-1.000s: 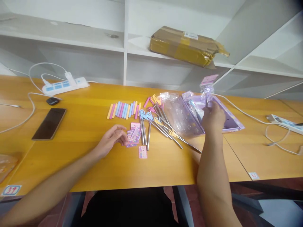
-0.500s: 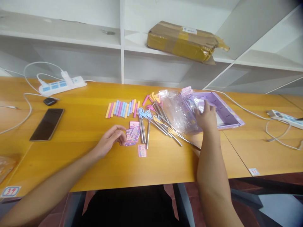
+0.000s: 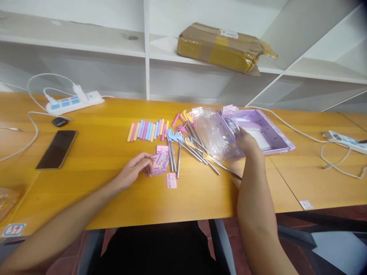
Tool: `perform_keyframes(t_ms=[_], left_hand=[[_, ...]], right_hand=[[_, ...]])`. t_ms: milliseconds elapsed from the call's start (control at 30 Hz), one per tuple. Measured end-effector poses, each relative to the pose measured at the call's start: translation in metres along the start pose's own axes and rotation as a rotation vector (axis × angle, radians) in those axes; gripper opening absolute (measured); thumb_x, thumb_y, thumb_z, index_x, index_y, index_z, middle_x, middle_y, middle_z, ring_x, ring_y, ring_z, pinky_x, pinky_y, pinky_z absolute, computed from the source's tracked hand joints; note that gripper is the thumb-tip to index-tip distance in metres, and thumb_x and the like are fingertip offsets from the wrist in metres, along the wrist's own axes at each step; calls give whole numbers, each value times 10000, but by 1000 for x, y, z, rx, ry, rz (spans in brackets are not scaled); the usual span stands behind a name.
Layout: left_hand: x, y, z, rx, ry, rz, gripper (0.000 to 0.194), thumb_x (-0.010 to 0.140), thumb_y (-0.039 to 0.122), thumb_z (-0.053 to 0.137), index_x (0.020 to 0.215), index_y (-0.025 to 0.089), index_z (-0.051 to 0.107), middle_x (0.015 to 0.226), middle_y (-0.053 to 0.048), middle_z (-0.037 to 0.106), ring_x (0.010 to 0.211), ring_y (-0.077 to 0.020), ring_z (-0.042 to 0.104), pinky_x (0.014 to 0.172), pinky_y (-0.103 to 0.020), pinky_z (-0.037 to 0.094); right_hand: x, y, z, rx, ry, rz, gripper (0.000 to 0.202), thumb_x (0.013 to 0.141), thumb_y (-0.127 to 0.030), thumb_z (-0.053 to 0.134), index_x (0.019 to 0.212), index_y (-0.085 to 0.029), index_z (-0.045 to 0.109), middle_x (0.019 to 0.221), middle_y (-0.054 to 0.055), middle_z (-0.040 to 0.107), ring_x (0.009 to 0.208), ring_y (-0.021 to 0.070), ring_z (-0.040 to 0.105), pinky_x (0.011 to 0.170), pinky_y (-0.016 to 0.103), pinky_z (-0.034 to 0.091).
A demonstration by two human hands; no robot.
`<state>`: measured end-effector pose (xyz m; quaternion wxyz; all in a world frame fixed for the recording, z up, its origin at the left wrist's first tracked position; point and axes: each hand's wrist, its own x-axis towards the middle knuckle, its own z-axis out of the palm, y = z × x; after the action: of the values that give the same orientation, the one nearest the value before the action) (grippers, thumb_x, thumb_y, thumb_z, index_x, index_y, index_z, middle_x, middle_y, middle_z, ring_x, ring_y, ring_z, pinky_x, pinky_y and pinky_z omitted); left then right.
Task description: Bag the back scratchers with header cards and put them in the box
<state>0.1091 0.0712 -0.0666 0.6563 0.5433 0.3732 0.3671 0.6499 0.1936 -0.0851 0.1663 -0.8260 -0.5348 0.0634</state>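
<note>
My left hand [image 3: 140, 165] rests on the table with fingers loosely curled and thumb apart, its fingertips beside a pile of small pink and purple printed cards [image 3: 161, 161]. One more card [image 3: 172, 180] lies nearer me. My right hand [image 3: 247, 140] reaches over the near left side of an open purple box [image 3: 275, 133]. Its fingers are drawn together at a shiny, partly hidden thing that I cannot make out. Between the hands lie telescopic back scratchers [image 3: 197, 151] with metal rods and blue, yellow and pink claw heads. Pastel handle sleeves [image 3: 147, 131] stand in a row behind the cards.
Clear plastic bags [image 3: 213, 135] lie against the box. At left are a phone [image 3: 56, 150], a small black object [image 3: 59, 121] and a white power strip [image 3: 76, 102]. Another power strip [image 3: 345, 142] with cables is at right. A taped carton [image 3: 219, 47] sits on the shelf.
My right hand has turned and lowered slightly toward the box's left side, its spread fingers now drawn together. My left hand has stayed beside the cards.
</note>
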Motion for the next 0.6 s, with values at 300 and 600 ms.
perform_keyframes(t_ms=[300, 600], left_hand=[[4, -6, -5, 79, -9, -43, 260, 1080, 441, 525, 1096, 201, 624, 839, -18, 712, 730, -175, 674, 724, -326, 511], [1, -6, -6, 106, -44, -59, 279, 1082, 463, 526, 1077, 204, 631, 836, -20, 706, 741, -175, 670, 735, -335, 508]], right_hand=[[6, 4, -2, 42, -73, -47, 602, 1054, -459, 426, 1536, -165, 636, 1473, 208, 688, 1324, 384, 662, 1090, 466, 504], [-13, -11, 6, 0, 46, -37, 771, 1041, -600, 428, 1565, -46, 535, 1485, 325, 620, 1374, 450, 604, 1147, 558, 457]])
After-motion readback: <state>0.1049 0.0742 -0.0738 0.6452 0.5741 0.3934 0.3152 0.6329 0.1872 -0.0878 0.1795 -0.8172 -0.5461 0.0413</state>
